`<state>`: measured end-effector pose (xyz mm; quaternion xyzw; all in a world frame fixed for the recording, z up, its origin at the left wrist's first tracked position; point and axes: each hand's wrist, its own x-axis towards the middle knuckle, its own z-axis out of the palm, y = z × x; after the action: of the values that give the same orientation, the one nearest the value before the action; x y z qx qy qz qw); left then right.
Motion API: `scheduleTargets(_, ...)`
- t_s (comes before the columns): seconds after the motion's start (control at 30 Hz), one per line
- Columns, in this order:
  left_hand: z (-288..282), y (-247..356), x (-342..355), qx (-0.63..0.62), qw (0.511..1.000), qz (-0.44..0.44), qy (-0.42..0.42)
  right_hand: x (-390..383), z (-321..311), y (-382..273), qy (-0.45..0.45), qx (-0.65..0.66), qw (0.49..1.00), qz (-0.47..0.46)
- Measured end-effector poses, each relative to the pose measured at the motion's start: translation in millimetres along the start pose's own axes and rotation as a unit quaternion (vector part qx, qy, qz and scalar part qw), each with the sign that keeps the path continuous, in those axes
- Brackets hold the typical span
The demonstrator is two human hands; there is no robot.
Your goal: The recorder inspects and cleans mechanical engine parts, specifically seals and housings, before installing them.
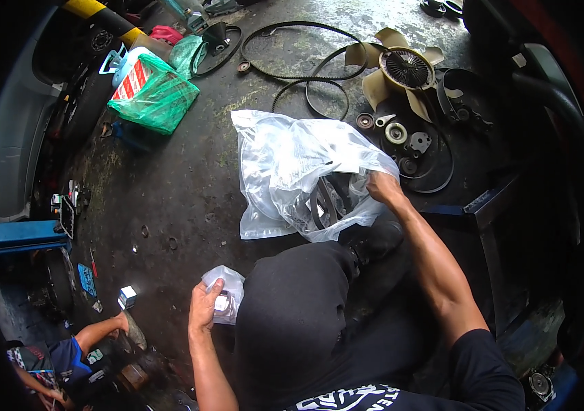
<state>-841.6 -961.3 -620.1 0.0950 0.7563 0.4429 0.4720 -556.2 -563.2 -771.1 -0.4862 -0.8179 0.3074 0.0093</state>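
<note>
My left hand [203, 305] is closed around a small clear plastic bag [235, 286], thumb on top, beside my bent left knee. Inside that bag is a dark part with a white label; its kind is not clear. In front of my knees lies a large clear plastic bag [271, 171] with its mouth towards me. My right hand [384, 188] grips the rim of this bag at its right side, fingers partly hidden by the plastic. Through the opening a black belt [320, 200] shows, along with other wrapped items that I cannot make out.
Old belts [305, 25], a fan [407, 68] with beige blades and several pulleys [396, 133] lie beyond the bag. A green plastic bag [168, 109] stands far left. Blue metal frame [487, 200] is at right. Another person [66, 356] sits lower left, near a small box [127, 296].
</note>
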Motion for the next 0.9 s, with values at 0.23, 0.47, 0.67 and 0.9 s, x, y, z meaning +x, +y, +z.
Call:
scheduleTargets(0.23, 29, 0, 17, -0.020, 0.999, 0.024, -0.012, -77, -88, -12, 0.016, 0.439, 0.898, -0.033)
scheduleTargets(0.47, 20, 4, 22, -0.016, 0.999, 0.027, -0.029, -181, -170, 12, 0.185, 0.720, 0.664, -0.078)
scheduleTargets(0.67, 39, 27, 40, 0.053, 0.996, 0.043, -0.063, -262, -192, 113, 0.371, 0.712, 0.590, -0.087)
scheduleTargets(0.9, 82, 89, 63, 0.092, 0.980, 0.149, -0.091, -293, -160, 152, 0.583, 0.680, 0.445, 0.018)
